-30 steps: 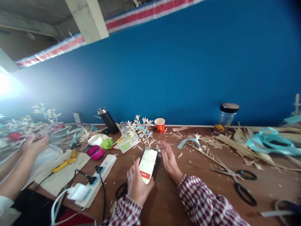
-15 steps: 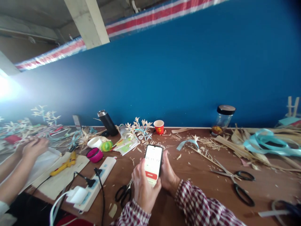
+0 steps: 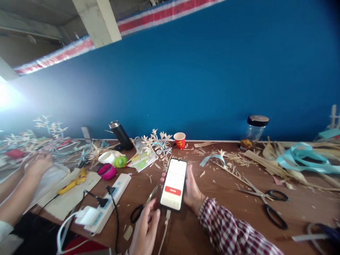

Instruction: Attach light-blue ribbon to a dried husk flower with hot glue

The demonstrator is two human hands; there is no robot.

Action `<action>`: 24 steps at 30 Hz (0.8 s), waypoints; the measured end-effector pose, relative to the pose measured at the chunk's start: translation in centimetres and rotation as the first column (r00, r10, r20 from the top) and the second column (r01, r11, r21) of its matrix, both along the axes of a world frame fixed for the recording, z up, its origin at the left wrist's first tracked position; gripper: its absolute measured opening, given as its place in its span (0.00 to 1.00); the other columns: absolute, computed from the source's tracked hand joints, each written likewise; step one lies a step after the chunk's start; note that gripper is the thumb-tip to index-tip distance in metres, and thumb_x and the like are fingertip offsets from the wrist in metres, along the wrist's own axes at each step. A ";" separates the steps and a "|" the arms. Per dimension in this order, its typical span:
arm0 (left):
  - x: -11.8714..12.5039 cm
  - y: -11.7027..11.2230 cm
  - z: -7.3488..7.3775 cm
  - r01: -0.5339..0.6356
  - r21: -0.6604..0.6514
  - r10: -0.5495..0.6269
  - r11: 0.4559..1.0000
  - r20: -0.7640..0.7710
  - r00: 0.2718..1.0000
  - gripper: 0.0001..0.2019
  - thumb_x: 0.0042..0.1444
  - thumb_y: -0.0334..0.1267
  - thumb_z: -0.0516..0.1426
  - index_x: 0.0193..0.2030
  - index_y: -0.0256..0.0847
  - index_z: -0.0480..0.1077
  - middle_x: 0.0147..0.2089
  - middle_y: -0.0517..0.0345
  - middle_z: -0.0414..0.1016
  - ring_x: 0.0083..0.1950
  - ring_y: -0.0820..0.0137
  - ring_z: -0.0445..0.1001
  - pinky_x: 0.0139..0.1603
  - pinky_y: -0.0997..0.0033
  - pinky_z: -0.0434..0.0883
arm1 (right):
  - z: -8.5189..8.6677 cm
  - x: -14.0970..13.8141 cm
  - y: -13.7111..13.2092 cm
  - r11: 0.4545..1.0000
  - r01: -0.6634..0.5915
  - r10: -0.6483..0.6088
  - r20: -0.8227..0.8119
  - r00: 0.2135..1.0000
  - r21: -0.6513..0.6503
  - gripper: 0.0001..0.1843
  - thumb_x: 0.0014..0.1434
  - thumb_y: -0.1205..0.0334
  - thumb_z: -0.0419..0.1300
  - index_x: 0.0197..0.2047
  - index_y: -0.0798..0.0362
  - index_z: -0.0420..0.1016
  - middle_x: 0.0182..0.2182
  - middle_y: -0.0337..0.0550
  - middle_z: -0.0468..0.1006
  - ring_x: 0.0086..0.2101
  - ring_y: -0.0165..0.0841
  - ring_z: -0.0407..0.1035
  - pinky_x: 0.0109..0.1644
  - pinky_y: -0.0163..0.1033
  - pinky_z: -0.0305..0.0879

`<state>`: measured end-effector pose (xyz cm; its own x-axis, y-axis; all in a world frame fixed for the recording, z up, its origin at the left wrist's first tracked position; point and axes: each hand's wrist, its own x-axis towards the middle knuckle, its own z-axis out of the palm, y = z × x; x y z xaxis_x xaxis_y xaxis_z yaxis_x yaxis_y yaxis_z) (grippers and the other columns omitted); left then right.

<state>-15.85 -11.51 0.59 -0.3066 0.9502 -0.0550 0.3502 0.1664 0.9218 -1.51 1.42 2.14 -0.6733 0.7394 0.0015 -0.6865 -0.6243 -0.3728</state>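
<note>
A smartphone with a lit white screen and a red button on it is held upright, facing me. My right hand is closed around it, thumb along the right edge and fingertips showing at the left edge. A white charging cable hangs from its lower end. My left hand is off the phone, just below and left of it, fingers apart and holding nothing. Beside that hand lies a pair of scissors with black handles, partly hidden.
A white power strip and a yellow glue gun lie to the left. A co-worker's hands are farther left. Larger scissors, blue ribbon and a glass jar are right; a red paper cup stands behind.
My left hand has let go of the phone and moved down and left, uncovering the screen and the charging cable. My right hand still holds the phone.
</note>
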 end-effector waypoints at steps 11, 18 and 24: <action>2.5 0.4 1.2 0.125 -0.271 -0.047 0.954 0.278 0.959 0.29 0.46 0.60 0.56 0.40 0.33 0.72 0.25 0.56 0.72 0.18 0.79 0.59 0.14 0.81 0.54 | -0.6 1.1 1.3 0.985 0.171 -0.173 0.050 0.984 0.035 0.38 0.56 0.31 0.40 0.48 0.55 0.69 0.43 0.53 0.77 0.43 0.43 0.73 0.48 0.53 0.66; 2.8 1.8 0.3 0.156 -0.314 -0.038 0.936 0.353 0.935 0.30 0.42 0.63 0.57 0.36 0.33 0.72 0.19 0.65 0.63 0.14 0.84 0.50 0.14 0.80 0.43 | -0.7 1.7 1.9 0.979 0.203 -0.200 0.101 0.975 -0.023 0.38 0.55 0.31 0.42 0.47 0.57 0.70 0.42 0.54 0.78 0.42 0.42 0.73 0.47 0.51 0.67; 3.5 2.5 0.3 0.134 -0.362 0.036 0.923 0.426 0.904 0.31 0.38 0.64 0.58 0.32 0.33 0.70 0.18 0.67 0.60 0.15 0.84 0.52 0.14 0.82 0.43 | -0.7 1.7 2.0 0.980 0.191 -0.187 0.080 0.979 -0.049 0.38 0.55 0.31 0.42 0.48 0.56 0.69 0.41 0.52 0.78 0.39 0.40 0.74 0.46 0.50 0.67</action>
